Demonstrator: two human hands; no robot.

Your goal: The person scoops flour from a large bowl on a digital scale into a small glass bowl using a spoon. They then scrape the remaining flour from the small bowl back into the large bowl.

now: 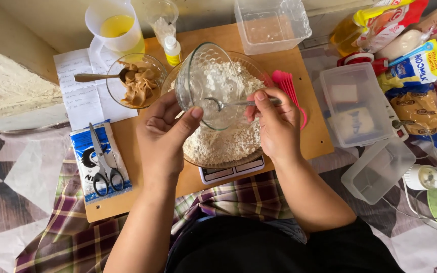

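My left hand (165, 134) holds a small clear glass bowl (206, 83) tipped on its side over a large glass bowl (256, 73) of oats and white powder. My right hand (274, 121) grips a metal spoon (228, 104) whose tip is inside the small bowl, against white powder clinging to its wall. The large bowl rests on a white kitchen scale (231, 172) on a wooden board (304, 126).
A glass bowl of peanut butter (137, 83) with a spoon, a jug of yellow liquid (117, 28), a small yellow-capped bottle (172, 49), scissors (104, 162) on a blue packet, pink measuring spoons (287, 83), clear plastic containers (355, 103) and food packets (416, 65) surround the board.
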